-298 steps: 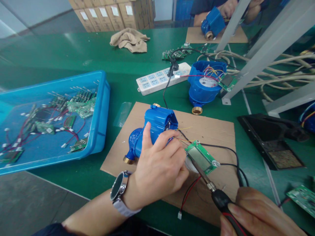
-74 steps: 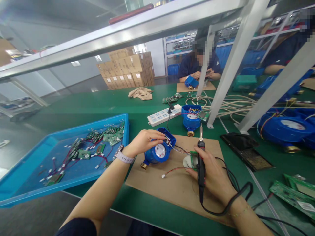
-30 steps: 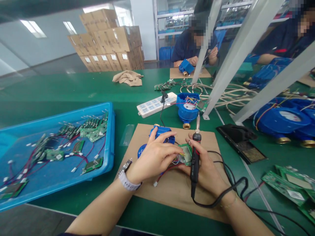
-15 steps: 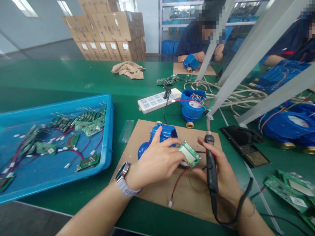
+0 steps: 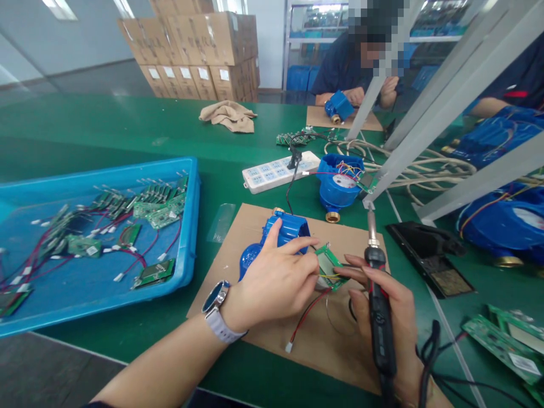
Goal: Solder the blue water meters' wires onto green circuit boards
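While the green table (image 5: 127,130) bears a blue tray (image 5: 190,226) of circuit boards (image 5: 157,208) at the left, a cardboard sheet (image 5: 335,351) in the near middle carries a blue water meter (image 5: 288,226); the left hand (image 5: 272,283) lies against its near side. The right hand (image 5: 397,323), just right, is closed round a soldering iron (image 5: 378,309), tip pointing far and up; between the hands a small display board (image 5: 328,264) is pinched in the left hand, the right forefinger touching it.
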`<state>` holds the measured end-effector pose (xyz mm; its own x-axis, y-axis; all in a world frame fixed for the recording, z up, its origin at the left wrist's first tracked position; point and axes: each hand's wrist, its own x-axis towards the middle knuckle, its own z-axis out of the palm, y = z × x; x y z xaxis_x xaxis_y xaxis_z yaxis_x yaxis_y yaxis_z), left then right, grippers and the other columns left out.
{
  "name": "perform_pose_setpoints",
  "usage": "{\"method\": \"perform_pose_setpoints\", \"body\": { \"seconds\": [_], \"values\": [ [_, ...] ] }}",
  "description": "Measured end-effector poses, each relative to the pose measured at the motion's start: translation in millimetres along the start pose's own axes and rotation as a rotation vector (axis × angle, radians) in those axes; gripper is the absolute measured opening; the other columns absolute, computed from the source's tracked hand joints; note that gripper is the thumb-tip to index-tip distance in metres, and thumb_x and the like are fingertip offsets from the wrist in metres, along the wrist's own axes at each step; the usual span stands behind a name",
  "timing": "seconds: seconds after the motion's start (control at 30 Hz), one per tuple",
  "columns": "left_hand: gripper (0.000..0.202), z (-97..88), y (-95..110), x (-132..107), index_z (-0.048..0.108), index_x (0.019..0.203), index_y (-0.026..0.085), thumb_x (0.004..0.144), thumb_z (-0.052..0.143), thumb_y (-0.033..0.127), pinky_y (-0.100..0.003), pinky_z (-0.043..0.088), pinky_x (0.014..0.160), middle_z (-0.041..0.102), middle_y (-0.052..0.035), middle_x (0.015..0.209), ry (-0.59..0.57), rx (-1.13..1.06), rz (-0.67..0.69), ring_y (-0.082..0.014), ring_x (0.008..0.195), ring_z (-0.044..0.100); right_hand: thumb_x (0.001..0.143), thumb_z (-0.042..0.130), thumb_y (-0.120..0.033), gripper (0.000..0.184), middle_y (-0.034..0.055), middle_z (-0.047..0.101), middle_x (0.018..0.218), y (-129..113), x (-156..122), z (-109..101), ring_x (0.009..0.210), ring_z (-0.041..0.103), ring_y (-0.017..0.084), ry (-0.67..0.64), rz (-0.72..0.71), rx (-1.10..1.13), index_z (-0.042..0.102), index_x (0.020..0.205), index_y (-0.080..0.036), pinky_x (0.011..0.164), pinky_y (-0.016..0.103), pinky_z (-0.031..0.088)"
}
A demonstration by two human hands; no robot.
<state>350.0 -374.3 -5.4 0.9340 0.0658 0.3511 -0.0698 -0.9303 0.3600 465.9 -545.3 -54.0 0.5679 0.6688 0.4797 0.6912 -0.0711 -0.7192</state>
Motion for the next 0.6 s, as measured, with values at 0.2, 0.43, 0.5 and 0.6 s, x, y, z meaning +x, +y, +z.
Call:
{"method": "perform_pose_setpoints", "body": {
  "seconds": [0.2,0.43,0.5,0.6],
  "values": [
    [0.015,-0.4,1,1,0.057,0.072,0.02,0.086,0.05,0.02,-0.056,-0.003,0.115,0.072,-0.0017,0.084,0.011,-0.013,-0.011,-0.0201,0.119,0.055,0.086,0.054,-0.019,0.019,0.0021,0.07,0.097,-10,4,2,0.096,0.067,0.023,0.08,-0.09,0.037,0.053,0.103,-0.027,0.089,0.047,0.052],
    [0.015,-1.1,2,1,0.057,0.075,0.019,0.087,0.048,0.019,-0.053,-0.003,0.116,0.072,-0.0004,0.083,0.016,-0.021,-0.008,-0.0182,0.118,0.055,0.073,0.071,-0.017,0.034,0.0025,0.067,0.09,-12,7,7,0.093,0.067,0.023,0.185,-0.078,-0.022,0.051,0.099,-0.023,0.087,0.044,0.052],
    [0.014,-1.5,2,1,0.057,0.075,0.019,0.087,0.049,0.019,-0.051,-0.003,0.116,0.072,-0.0001,0.083,0.014,-0.03,-0.013,-0.0174,0.119,0.055,0.073,0.071,-0.015,0.034,0.0005,0.067,0.085,-12,7,8,0.091,0.067,0.022,0.174,-0.106,-0.025,0.05,0.099,-0.023,0.086,0.043,0.052],
    [0.014,-2.0,2,1,0.057,0.075,0.019,0.087,0.049,0.018,-0.051,-0.002,0.116,0.072,-0.0009,0.085,0.021,-0.032,-0.01,-0.0169,0.119,0.054,0.076,0.068,-0.014,0.031,-0.0003,0.067,0.082,-14,8,11,0.092,0.066,0.021,0.142,-0.123,-0.042,0.049,0.098,-0.023,0.087,0.044,0.05]
  ]
}}
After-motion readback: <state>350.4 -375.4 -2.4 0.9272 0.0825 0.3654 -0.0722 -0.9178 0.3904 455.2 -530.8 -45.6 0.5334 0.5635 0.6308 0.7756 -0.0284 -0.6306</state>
